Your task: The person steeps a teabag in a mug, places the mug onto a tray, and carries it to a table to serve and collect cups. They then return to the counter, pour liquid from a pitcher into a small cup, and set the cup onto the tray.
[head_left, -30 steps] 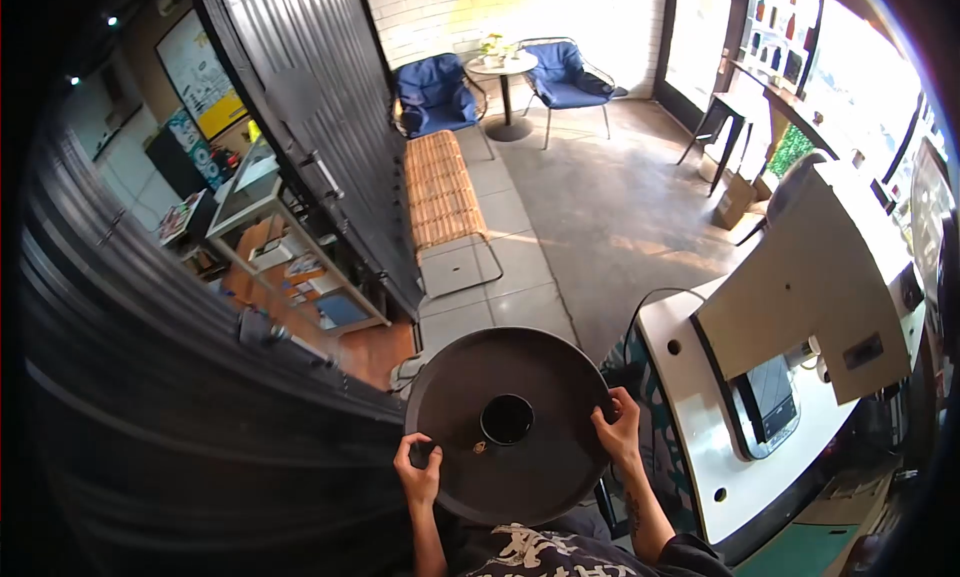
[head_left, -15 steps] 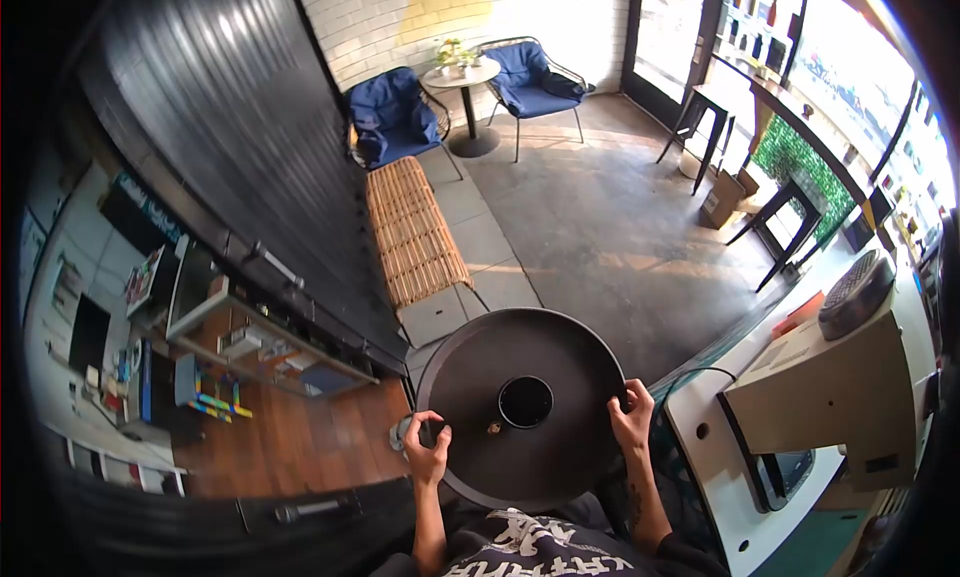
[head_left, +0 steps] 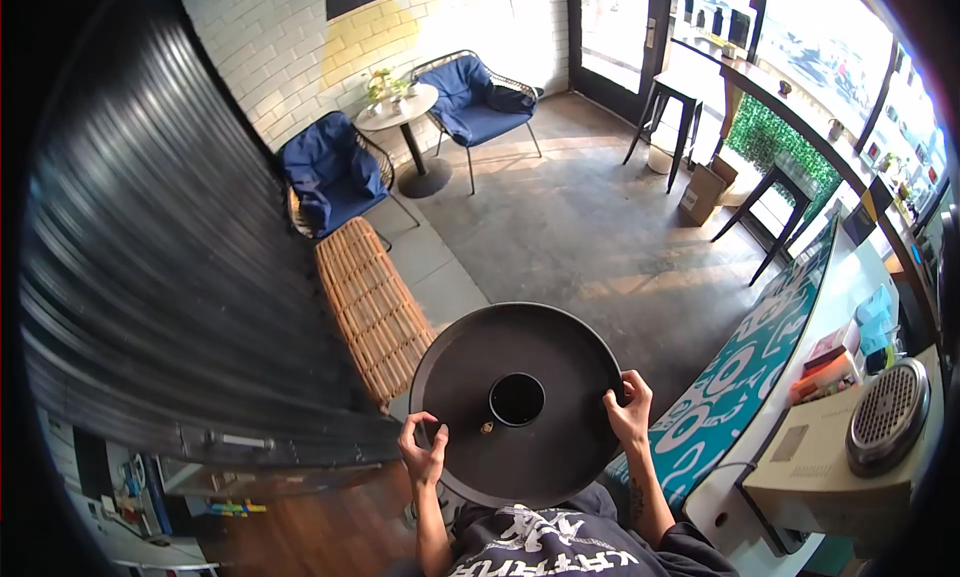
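Observation:
A round dark serving tray (head_left: 560, 447) is held level in front of my body. My left hand (head_left: 422, 449) grips its left rim, thumb over the edge. On the opposite side my right hand (head_left: 629, 409) is closed round the right rim. A black cup (head_left: 517, 399) stands near the tray's middle, its inside dark; what it contains I cannot make out. Beside it lies a small light-brown piece (head_left: 487, 428), too small to name.
Ahead on the left are a rattan bench (head_left: 375, 312), two blue-cushioned chairs (head_left: 333, 172) and a small round table (head_left: 420, 104) with plants. A counter (head_left: 735, 522) with a beige machine (head_left: 825, 447) runs along my right. Black stools (head_left: 778, 202) and a cardboard box (head_left: 706, 192) stand by the window.
My view has swung right and forward; the bench and chairs have shifted left, and the counter's teal patterned front now shows. Both hands still hold the tray, with the cup on it.

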A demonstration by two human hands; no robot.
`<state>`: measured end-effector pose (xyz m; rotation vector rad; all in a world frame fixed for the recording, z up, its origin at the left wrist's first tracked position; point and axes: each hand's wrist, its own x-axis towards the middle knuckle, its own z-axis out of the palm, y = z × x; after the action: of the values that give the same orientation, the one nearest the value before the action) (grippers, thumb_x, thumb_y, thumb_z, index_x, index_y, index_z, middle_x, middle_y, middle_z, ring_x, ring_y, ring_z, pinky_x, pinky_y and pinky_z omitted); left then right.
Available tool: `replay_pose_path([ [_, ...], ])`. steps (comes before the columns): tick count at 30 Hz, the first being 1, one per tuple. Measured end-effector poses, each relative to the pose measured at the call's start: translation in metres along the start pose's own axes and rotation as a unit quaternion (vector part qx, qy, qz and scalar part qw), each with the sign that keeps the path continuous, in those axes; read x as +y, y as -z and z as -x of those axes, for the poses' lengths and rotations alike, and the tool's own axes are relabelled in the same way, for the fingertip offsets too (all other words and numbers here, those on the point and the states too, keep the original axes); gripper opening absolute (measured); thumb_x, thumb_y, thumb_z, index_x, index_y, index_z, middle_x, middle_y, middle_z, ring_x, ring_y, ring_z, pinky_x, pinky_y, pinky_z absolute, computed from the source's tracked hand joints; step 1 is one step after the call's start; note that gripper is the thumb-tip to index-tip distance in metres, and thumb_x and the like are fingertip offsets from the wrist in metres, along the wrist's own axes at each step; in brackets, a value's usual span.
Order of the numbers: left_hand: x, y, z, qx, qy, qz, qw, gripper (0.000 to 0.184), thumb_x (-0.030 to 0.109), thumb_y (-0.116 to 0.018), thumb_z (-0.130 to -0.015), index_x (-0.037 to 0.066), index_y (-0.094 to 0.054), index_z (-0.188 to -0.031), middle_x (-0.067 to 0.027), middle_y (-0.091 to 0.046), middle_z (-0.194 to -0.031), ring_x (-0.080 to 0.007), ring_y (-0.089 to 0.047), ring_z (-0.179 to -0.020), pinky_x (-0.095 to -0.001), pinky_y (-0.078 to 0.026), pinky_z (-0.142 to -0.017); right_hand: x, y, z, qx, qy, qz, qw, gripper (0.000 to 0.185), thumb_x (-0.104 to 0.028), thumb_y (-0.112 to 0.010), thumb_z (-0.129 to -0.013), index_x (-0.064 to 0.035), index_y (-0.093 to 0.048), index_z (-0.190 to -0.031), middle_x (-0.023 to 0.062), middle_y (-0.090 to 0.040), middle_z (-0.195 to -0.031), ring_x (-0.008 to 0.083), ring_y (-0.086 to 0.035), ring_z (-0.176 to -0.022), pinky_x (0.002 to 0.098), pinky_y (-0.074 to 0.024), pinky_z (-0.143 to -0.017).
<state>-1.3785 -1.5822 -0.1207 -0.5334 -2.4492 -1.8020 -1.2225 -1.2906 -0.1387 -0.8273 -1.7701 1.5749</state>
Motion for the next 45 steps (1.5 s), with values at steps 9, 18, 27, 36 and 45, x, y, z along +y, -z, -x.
replay_pose_path([
  [9,-0.012,-0.085,-0.16,-0.037,-0.019,0.02,0.999,0.028,0.018,-0.077,-0.074,0.003,-0.058,-0.088,-0.0052,-0.058,-0.086,-0.0189,-0.055,-0.085,-0.0335,-0.043,-0.083,-0.006,-0.03,-0.149,0.056,0.057,0.041,0.996,0.011,0.003,-0.058,-0.079,0.0016,-0.056,-0.089,0.001,-0.061,-0.076,0.006,-0.058,-0.07,0.0208,-0.0457,-0.061],
  [18,-0.017,-0.189,-0.33,-0.116,-0.071,0.029,0.99,0.027,0.016,-0.076,-0.073,0.004,-0.057,-0.087,-0.0052,-0.057,-0.084,-0.0182,-0.054,-0.082,-0.0332,-0.044,-0.08,0.002,-0.05,-0.284,0.148,0.035,0.052,0.987,0.009,0.003,-0.056,-0.08,0.0016,-0.056,-0.089,0.0015,-0.061,-0.075,0.0061,-0.057,-0.068,0.0207,-0.0461,-0.06],
  [27,0.009,-0.312,-0.5,-0.244,-0.101,0.044,0.964,0.024,0.014,-0.075,-0.071,0.005,-0.057,-0.084,-0.0033,-0.054,-0.075,-0.0144,-0.051,-0.071,-0.0299,-0.045,-0.067,-0.013,-0.059,-0.407,0.275,-0.03,0.008,0.961,0.009,0.003,-0.057,-0.081,0.0028,-0.058,-0.089,0.0048,-0.063,-0.077,0.009,-0.059,-0.072,0.0241,-0.0477,-0.064],
  [36,0.042,-0.464,-0.589,-0.357,-0.089,0.04,0.929,0.024,0.016,-0.074,-0.071,0.004,-0.057,-0.083,-0.0039,-0.056,-0.081,-0.0172,-0.052,-0.082,-0.0324,-0.041,-0.085,-0.006,-0.011,-0.499,0.378,-0.043,0.006,0.925,0.008,0.002,-0.058,-0.081,0.0026,-0.058,-0.088,0.0042,-0.062,-0.076,0.0096,-0.059,-0.072,0.0249,-0.0479,-0.067],
  [45,0.097,-0.64,-0.638,-0.372,-0.166,0.067,0.911,0.023,0.012,-0.075,-0.071,0.004,-0.059,-0.084,-0.0049,-0.058,-0.08,-0.0162,-0.055,-0.079,-0.0317,-0.045,-0.08,-0.004,0.095,-0.619,0.413,-0.014,0.028,0.91,0.007,0.003,-0.056,-0.082,0.0035,-0.058,-0.088,0.0047,-0.061,-0.077,0.0101,-0.059,-0.073,0.0247,-0.0472,-0.068],
])
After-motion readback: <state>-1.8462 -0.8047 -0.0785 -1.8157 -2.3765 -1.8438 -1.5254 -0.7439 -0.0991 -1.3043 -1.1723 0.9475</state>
